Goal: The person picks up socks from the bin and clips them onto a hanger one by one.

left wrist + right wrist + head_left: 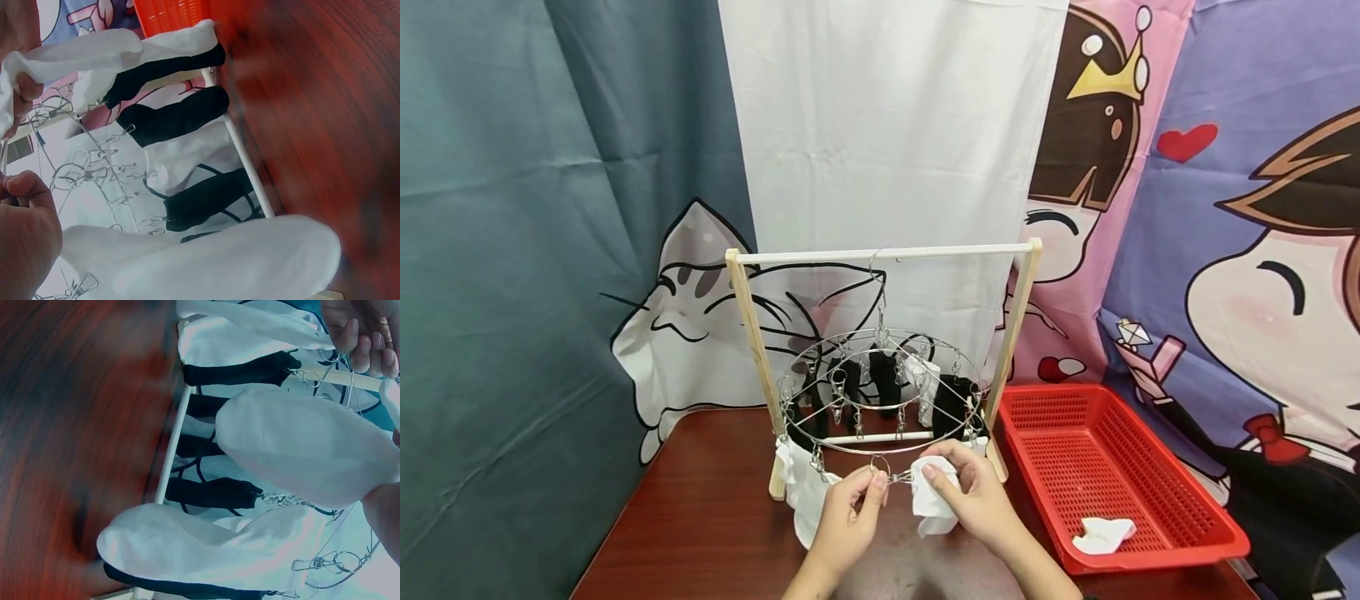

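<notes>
Near the front of a round wire sock hanger [880,406], my left hand [853,510] pinches a metal clip [899,477] between thumb and fingers. Just to its right, my right hand [976,493] grips a white sock [933,498] at its upper end, against the clip's far end. In the right wrist view the sock [300,444] hangs down from the right hand, toe lowest. Whether the clip's jaws bite the cloth is hidden by the fingers. Other white and black socks hang clipped around the ring, among them a black sock [178,115] and a white sock [187,544].
A wooden stand with a white top bar [820,257] carries the hanger on a dark red table [700,517]. On the right stands a red plastic basket [1037,492] with a white cloth piece [1103,535] inside. Printed curtains [887,125] hang behind.
</notes>
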A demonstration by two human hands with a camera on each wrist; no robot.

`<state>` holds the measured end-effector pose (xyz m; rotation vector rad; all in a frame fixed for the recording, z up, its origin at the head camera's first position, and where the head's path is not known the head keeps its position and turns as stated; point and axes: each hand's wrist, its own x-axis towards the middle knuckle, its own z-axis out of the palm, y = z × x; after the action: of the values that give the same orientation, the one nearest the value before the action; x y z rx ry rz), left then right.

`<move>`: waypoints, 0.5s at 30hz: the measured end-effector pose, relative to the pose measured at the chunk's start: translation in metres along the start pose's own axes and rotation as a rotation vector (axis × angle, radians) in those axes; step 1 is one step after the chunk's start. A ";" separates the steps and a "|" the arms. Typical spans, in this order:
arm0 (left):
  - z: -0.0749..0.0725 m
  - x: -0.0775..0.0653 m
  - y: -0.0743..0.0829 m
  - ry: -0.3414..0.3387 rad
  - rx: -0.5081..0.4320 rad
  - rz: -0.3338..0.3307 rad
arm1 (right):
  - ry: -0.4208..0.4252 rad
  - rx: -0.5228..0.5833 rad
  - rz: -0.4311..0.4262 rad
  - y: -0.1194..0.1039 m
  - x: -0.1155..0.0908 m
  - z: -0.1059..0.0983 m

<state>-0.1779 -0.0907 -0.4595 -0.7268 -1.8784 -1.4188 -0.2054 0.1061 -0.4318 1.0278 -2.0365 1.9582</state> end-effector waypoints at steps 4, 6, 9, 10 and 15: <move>0.000 -0.001 -0.001 0.007 0.007 0.006 | 0.009 0.018 -0.031 -0.001 0.001 0.004; 0.000 0.000 0.000 0.006 0.009 0.009 | 0.031 0.009 -0.070 -0.002 0.002 0.007; 0.000 0.000 0.001 0.001 0.005 0.013 | 0.088 -0.040 -0.148 -0.003 0.003 0.013; 0.000 0.000 0.002 0.000 0.002 0.007 | 0.112 -0.056 -0.167 -0.004 0.003 0.015; 0.000 0.000 0.003 0.000 -0.013 -0.032 | 0.207 -0.060 -0.168 -0.005 0.003 0.021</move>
<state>-0.1757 -0.0902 -0.4573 -0.7058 -1.8906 -1.4519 -0.1972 0.0858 -0.4294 0.9093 -1.8251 1.8246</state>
